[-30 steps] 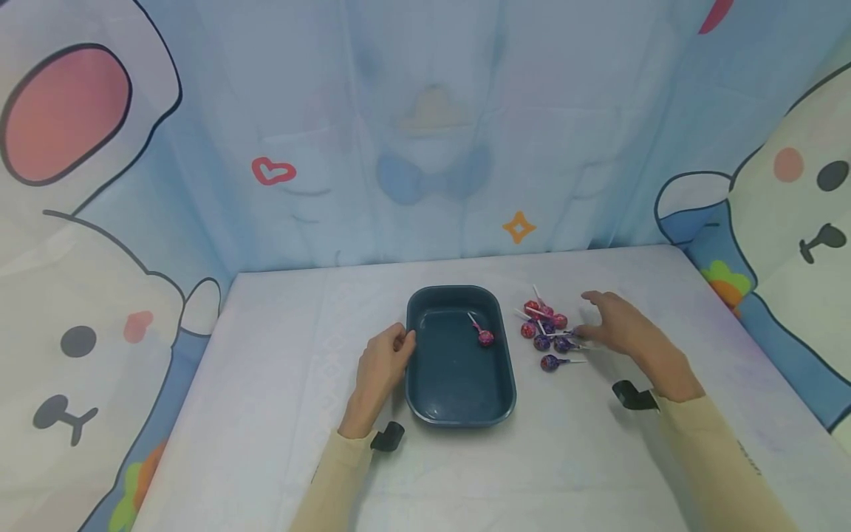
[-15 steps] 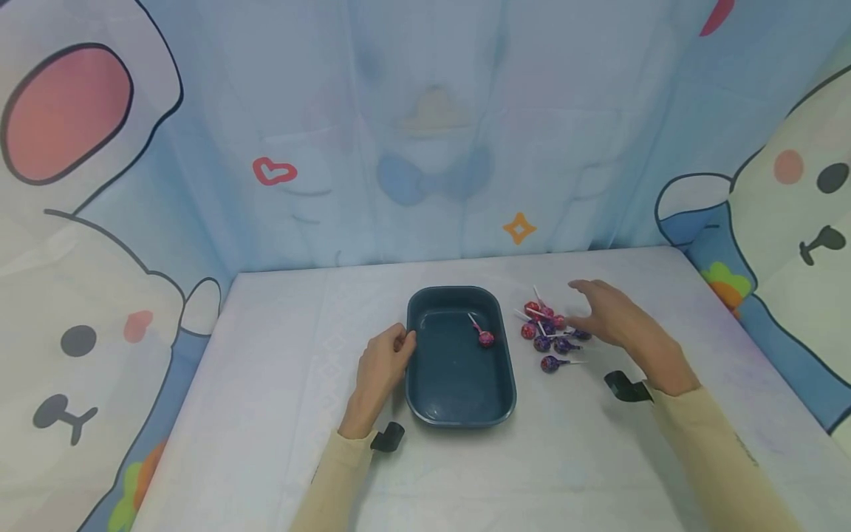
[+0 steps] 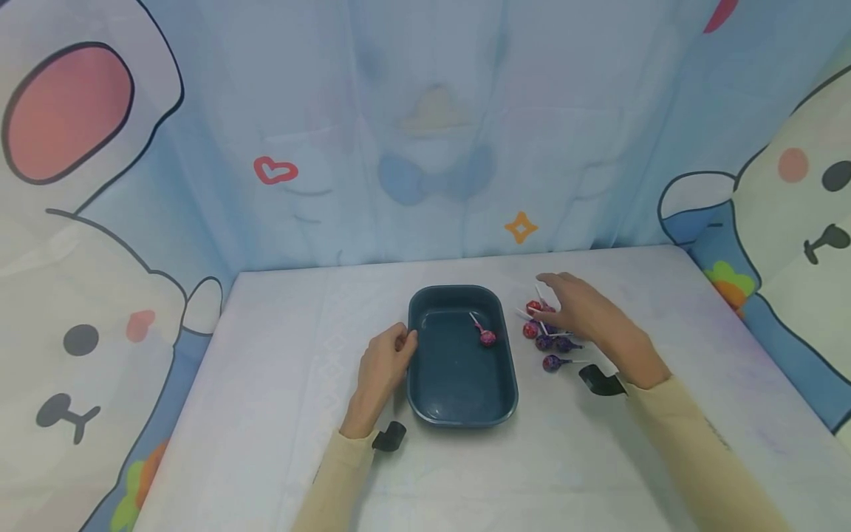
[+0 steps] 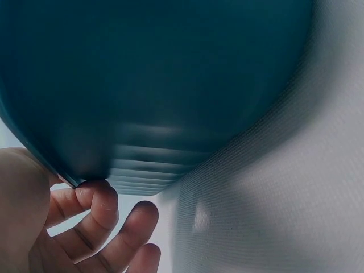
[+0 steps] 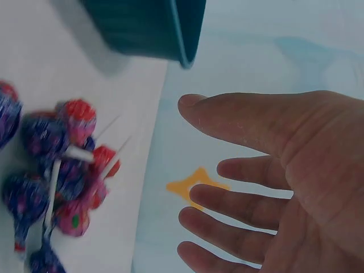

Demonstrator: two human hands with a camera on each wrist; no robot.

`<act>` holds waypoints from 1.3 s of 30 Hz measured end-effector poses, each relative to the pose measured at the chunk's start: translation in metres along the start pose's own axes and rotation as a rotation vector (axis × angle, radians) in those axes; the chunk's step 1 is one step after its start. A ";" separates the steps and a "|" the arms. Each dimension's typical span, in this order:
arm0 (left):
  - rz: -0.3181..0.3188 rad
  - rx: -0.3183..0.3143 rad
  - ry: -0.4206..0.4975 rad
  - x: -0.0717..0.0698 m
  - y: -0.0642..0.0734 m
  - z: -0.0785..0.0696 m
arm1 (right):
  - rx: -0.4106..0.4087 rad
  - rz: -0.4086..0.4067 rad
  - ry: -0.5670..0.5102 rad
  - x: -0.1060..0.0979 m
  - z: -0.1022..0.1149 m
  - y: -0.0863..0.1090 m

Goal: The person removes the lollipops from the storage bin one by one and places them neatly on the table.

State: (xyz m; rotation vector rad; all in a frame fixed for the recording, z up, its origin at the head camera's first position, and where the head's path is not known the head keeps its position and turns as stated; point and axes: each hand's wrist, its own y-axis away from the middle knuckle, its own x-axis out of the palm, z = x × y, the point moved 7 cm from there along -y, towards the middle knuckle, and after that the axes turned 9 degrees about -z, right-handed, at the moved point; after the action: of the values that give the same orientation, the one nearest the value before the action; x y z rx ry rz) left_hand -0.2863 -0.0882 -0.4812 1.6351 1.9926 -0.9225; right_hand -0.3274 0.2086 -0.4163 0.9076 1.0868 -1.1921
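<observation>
One lollipop [image 3: 487, 338] lies in the tray [image 3: 425, 399], gripped by the left hand [image 3: 380, 367]. The right hand [image 3: 585, 318], fingers spread and empty, hovers over the remaining pile [image 3: 545, 332].

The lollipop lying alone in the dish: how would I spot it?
Find the dark teal tray in the middle of the white table, its left rim held by the left hand. One pink lollipop lies inside, near the right wall; all the others are heaped outside on the table.
</observation>
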 end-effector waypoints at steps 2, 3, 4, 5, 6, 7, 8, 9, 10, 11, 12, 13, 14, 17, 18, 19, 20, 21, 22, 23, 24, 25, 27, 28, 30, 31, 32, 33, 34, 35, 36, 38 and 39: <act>0.001 0.000 0.003 0.000 0.000 0.000 | -0.037 -0.009 -0.003 0.000 0.009 0.000; 0.002 0.000 0.004 0.000 0.000 0.000 | -0.059 -0.013 -0.006 0.000 0.014 0.000; 0.001 0.000 0.005 -0.001 0.000 -0.001 | -0.080 -0.018 -0.008 -0.001 0.019 0.000; 0.001 -0.001 0.004 -0.001 0.000 -0.001 | -0.099 -0.022 -0.007 -0.001 0.024 0.000; 0.001 -0.001 0.003 -0.001 0.000 -0.001 | -0.116 -0.026 -0.005 0.000 0.029 0.000; 0.000 0.000 0.002 -0.001 0.000 -0.001 | -0.133 -0.031 0.000 0.000 0.034 0.000; 0.000 0.000 0.001 -0.001 -0.001 -0.001 | -0.147 -0.036 0.007 0.000 0.039 0.000; -0.001 0.001 -0.001 -0.001 -0.001 -0.001 | -0.154 -0.041 0.014 0.001 0.044 0.000; -0.001 0.001 -0.003 -0.001 -0.001 -0.001 | -0.164 -0.046 0.023 0.001 0.049 0.000; -0.001 0.001 -0.005 -0.001 -0.001 -0.001 | -0.177 -0.052 0.035 0.002 0.054 0.000; -0.001 0.002 -0.006 -0.001 -0.001 -0.001 | -0.193 -0.058 0.046 0.003 0.059 0.000; 0.001 0.000 -0.006 0.000 -0.001 -0.001 | -0.210 -0.063 0.060 0.003 0.064 0.001; 0.001 -0.001 -0.006 0.000 -0.001 -0.001 | -0.232 -0.070 0.075 0.004 0.070 0.001; 0.003 -0.007 -0.004 0.000 0.000 -0.001 | -0.314 -0.088 0.126 0.008 0.086 0.003; 0.004 -0.008 -0.003 -0.001 0.000 -0.001 | -0.343 -0.092 0.143 0.010 0.092 0.003; 0.004 -0.010 -0.003 -0.001 0.000 -0.001 | -0.368 -0.093 0.164 0.012 0.097 0.003; 0.003 -0.011 -0.004 -0.001 0.000 -0.001 | -0.389 -0.093 0.182 0.014 0.101 0.003; 0.003 -0.010 -0.006 -0.001 0.000 -0.001 | -0.404 -0.089 0.202 0.017 0.106 0.003; 0.003 -0.009 -0.008 -0.001 -0.001 -0.001 | -0.418 -0.084 0.225 0.019 0.110 0.003; 0.001 -0.008 -0.010 -0.001 -0.001 -0.001 | -0.428 -0.076 0.244 0.022 0.113 0.002; 0.001 -0.006 -0.012 -0.001 -0.001 0.000 | -0.434 -0.068 0.264 0.025 0.116 0.002; 0.000 -0.004 -0.014 -0.001 -0.001 0.000 | -0.435 -0.060 0.285 0.028 0.118 0.001; 0.000 -0.002 -0.017 0.000 -0.001 0.000 | -0.436 -0.047 0.316 0.033 0.121 -0.001; 0.000 -0.002 -0.018 0.000 -0.001 0.000 | -0.438 -0.044 0.329 0.036 0.122 -0.002; 0.001 -0.004 -0.018 0.000 -0.001 0.001 | -0.433 -0.035 0.348 0.040 0.122 -0.005; 0.001 -0.005 -0.018 0.000 -0.001 0.001 | -0.431 -0.033 0.355 0.043 0.122 -0.006; 0.001 -0.006 -0.017 0.000 -0.001 0.001 | -0.430 -0.028 0.361 0.044 0.122 -0.007; 0.001 -0.006 -0.016 0.000 -0.001 0.001 | -0.432 -0.025 0.368 0.045 0.122 -0.007; 0.000 -0.006 -0.016 0.000 -0.001 0.001 | -0.431 -0.020 0.376 0.046 0.122 -0.008; 0.000 -0.006 -0.017 0.000 -0.001 0.001 | -0.428 -0.014 0.383 0.047 0.123 -0.008; -0.001 -0.005 -0.018 0.000 -0.001 0.001 | -0.428 -0.012 0.390 0.048 0.123 -0.007; -0.002 -0.004 -0.019 0.000 -0.001 0.001 | -0.432 -0.014 0.409 0.049 0.124 -0.006; -0.002 -0.004 -0.021 -0.001 -0.001 0.001 | -0.431 -0.015 0.419 0.050 0.124 -0.006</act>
State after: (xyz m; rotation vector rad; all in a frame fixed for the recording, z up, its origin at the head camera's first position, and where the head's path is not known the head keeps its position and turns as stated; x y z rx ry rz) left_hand -0.2876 -0.0892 -0.4809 1.6148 1.9812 -0.9321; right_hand -0.3120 0.0770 -0.4333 0.8235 1.6151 -0.7447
